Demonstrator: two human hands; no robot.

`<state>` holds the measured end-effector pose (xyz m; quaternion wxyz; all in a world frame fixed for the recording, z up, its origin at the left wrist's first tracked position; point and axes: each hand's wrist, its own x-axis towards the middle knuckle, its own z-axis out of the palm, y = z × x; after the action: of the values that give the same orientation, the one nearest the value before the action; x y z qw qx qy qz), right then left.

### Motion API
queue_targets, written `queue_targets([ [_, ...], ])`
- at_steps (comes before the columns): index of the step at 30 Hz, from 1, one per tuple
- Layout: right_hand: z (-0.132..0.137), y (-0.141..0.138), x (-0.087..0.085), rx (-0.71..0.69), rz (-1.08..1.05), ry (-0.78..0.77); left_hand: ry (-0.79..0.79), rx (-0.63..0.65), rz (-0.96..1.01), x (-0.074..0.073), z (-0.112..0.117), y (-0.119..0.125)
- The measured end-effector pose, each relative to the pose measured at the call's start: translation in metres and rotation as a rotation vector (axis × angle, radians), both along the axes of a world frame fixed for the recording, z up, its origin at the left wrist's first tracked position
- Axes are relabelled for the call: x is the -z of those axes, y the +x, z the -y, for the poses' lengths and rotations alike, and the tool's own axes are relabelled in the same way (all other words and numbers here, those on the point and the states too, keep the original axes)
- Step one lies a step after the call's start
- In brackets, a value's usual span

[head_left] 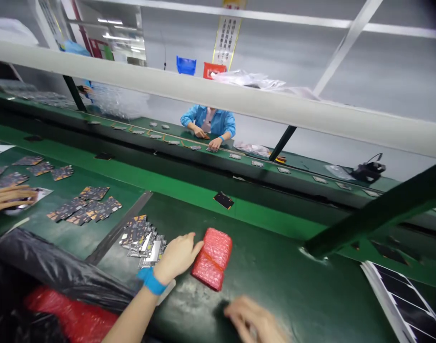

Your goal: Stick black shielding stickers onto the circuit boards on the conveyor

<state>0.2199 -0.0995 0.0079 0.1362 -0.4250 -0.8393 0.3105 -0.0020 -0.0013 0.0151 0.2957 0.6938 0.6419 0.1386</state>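
My left hand [177, 257] rests on the green desk [292, 281] with its fingers spread a little, and the fingertips touch the left side of a red bubble-wrap packet [213, 258]. It is touching, not gripping. My right hand [253, 324] is near me at the bottom edge. It is blurry, so I cannot tell if it is open or closed, or if it holds anything.

The red packet lies flat in the middle of the desk, just right of my left hand.

I think the packet could slide away if I push it from one side only, because nothing holds its other side. My left wrist could also bump the pile of small shiny parts [142, 240] just to its left and scatter them.

Further left are flat dark cards [85, 209] spread out, and another person's hand [8, 197] at the left edge. A black plastic bag [53, 271] with something red in it sits near me on the left. One dark card [223, 200] lies alone, far from the packet. A person in blue [208, 121] works at the far desk. A white bar [218, 97] crosses my view.
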Motion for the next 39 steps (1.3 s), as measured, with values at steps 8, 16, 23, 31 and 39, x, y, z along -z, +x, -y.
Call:
queue_targets([
  [8,-0.085,-0.038,0.032,0.233,0.013,0.272,-0.156,0.002,0.159,0.025,-0.049,0.039],
  [16,-0.081,-0.053,0.027,0.167,0.094,0.374,0.003,-0.179,0.58,0.039,-0.028,0.03],
  [23,-0.074,-0.052,0.006,0.052,0.113,0.384,0.009,-0.31,0.839,0.022,-0.045,0.021],
  [31,-0.095,-0.005,-0.023,-0.193,0.105,0.412,-0.186,-0.507,1.139,0.007,-0.067,-0.005],
  [39,-0.063,-0.075,0.004,-0.419,0.149,0.364,0.078,-0.589,1.175,0.017,-0.071,0.038],
])
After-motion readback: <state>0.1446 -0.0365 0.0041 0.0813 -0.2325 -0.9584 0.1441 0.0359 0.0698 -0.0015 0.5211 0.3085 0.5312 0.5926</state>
